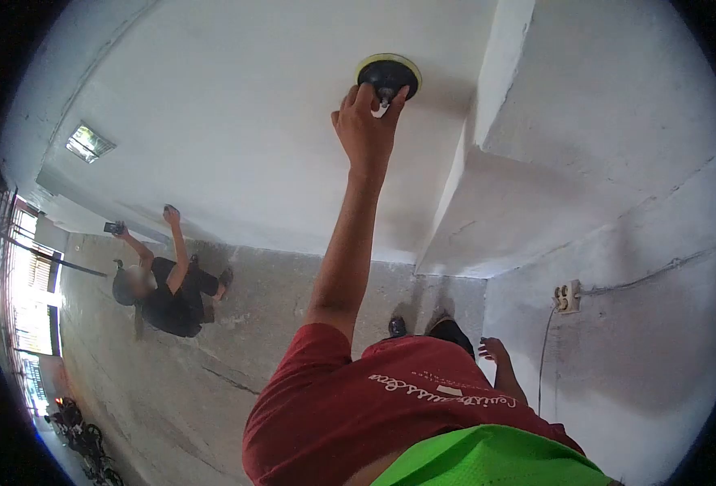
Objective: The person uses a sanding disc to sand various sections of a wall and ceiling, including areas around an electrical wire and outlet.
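Note:
My left hand (368,121) reaches out to the white wall and grips a round sanding pad (389,74) by its middle. The pad is black with a yellowish rim, and a short metal stem sticks out of its back between my fingers. Its face lies against the wall, hidden from me. Low at my right side is my right hand (496,351), small in view, its fingers curled. Something small and dark shows at those fingertips; I cannot make out what it is.
A projecting pillar (463,162) stands right of the pad. An electrical socket (567,296) with a cable is on the right wall. At left, another person (176,296) reaches to the wall with both hands, one on a dark block. Motorbikes (83,437) stand far left.

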`<state>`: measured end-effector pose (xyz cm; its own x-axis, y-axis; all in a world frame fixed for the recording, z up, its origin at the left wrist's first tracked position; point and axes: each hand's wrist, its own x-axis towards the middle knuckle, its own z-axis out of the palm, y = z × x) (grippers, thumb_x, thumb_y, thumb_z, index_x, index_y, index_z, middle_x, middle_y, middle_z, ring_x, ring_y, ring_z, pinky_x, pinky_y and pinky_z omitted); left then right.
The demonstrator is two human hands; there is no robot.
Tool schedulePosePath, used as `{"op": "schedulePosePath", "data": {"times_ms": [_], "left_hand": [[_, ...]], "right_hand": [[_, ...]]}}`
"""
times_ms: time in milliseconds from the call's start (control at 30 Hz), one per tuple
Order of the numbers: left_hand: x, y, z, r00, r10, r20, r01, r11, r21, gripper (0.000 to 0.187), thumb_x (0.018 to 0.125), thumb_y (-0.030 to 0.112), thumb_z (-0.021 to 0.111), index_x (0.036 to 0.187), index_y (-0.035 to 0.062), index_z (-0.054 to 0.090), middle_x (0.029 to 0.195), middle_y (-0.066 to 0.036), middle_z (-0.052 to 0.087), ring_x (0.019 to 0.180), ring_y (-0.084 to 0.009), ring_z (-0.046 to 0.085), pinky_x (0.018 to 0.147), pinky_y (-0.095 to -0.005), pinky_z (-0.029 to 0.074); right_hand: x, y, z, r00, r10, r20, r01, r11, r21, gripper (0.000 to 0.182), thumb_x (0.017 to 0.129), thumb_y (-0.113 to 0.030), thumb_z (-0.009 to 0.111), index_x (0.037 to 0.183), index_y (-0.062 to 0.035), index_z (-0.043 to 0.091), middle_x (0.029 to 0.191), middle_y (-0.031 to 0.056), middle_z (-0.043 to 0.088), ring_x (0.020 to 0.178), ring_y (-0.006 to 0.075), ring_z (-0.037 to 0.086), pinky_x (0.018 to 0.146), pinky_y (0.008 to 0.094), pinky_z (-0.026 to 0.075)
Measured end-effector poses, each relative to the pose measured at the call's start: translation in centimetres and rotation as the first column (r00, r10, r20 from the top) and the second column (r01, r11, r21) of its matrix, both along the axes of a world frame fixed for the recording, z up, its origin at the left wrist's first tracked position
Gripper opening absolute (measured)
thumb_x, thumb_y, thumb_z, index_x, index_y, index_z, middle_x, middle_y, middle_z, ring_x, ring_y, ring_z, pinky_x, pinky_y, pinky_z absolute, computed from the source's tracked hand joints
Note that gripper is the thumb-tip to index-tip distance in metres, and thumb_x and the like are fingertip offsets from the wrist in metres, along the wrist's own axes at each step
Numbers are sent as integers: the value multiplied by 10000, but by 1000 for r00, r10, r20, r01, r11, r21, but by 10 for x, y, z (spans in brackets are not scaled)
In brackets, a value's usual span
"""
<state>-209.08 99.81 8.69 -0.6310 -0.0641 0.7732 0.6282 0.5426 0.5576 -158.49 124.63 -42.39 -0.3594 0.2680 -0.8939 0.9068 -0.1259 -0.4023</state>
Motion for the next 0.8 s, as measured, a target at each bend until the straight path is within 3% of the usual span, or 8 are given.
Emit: {"op": "schedulePosePath", "data": {"times_ms": [233, 367, 433, 567, 633, 667, 700, 800], "left_hand": [[3, 8, -57, 998, 25, 62, -25, 1000, 2, 427, 803, 359, 797, 692, 115, 465, 661, 9, 474, 669, -192, 511, 656, -368, 319], [-15, 6, -17, 985, 122, -123, -118, 992, 40, 439, 821, 394, 777, 693, 109, 469, 657, 3, 483, 658, -200, 507, 645, -373, 320], [-11, 3, 32, 997, 70, -8, -70, 995, 71, 447, 831, 410, 766, 694, 100, 475, 668, 2, 501, 637, -201, 495, 658, -368, 318], [-13, 15, 78, 986, 116, -122, -105, 990, 93, 454, 838, 407, 764, 705, 74, 484, 649, -26, 500, 579, -215, 478, 609, -381, 337], [-9, 25, 67, 998, 51, 25, -55, 977, 206, 461, 846, 400, 758, 715, 51, 487, 619, -62, 484, 526, -224, 459, 539, -394, 351], [-8, 31, 50, 988, 113, -103, -93, 979, 180, 461, 843, 390, 762, 722, 38, 490, 593, -88, 464, 490, -236, 443, 479, -402, 349], [-3, 35, 32, 999, 40, 4, -40, 983, 180, 453, 844, 396, 758, 722, 52, 491, 625, -71, 488, 535, -228, 472, 547, -394, 363], [9, 43, 6, 996, 78, 36, -82, 989, 121, 437, 848, 402, 750, 727, 70, 493, 668, -50, 515, 605, -223, 509, 629, -389, 359]], "right_hand": [[-18, 2, 9, 995, 93, 30, -93, 996, 13, 381, 936, -452, 553, 1122, -121, 587, 982, 91, 700, 790, 242, 675, 678, 407, 488], [-20, 12, -1, 991, 117, 67, -115, 993, -37, 430, 954, -458, 539, 1213, -116, 564, 1064, 117, 698, 805, 250, 683, 743, 448, 482], [-20, 21, -5, 991, 126, 52, -125, 992, -20, 431, 956, -458, 538, 1220, -119, 569, 1056, 118, 698, 812, 252, 683, 767, 466, 473], [-13, 42, -16, 989, 141, 49, -140, 990, -28, 400, 947, -457, 550, 1168, -126, 595, 1005, 113, 701, 747, 228, 680, 659, 393, 493], [-7, 51, -20, 984, 168, 53, -166, 985, -47, 391, 938, -470, 569, 1130, -131, 601, 974, 98, 706, 705, 219, 677, 615, 366, 492], [-2, 57, -24, 988, 148, 39, -145, 988, -55, 388, 935, -473, 575, 1117, -131, 600, 959, 92, 708, 698, 218, 677, 617, 372, 492], [-2, 63, -28, 992, 125, 19, -124, 991, -59, 384, 932, -476, 580, 1104, -132, 600, 944, 87, 710, 692, 217, 676, 618, 379, 493], [-2, 78, -17, 978, 207, 11, -207, 978, -40, 373, 930, -469, 584, 1102, -138, 602, 909, 77, 709, 689, 216, 679, 609, 385, 489]]}}
